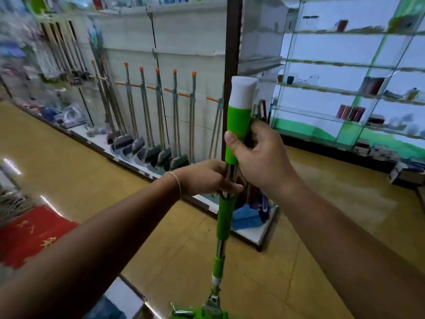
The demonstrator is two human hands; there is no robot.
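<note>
Holds white-capped green-and-steel mop pole [226,217] upright, right grip [261,157] just above left grip [205,178], both curled round it.

The light is dim and a little greenish. Bright white light comes from the glass shelves [345,65] on my right. The floor [69,157] shows glare at left. The far left edge is blurred and bent.

Tan floor [322,203] w/ red mat [32,233]
</note>
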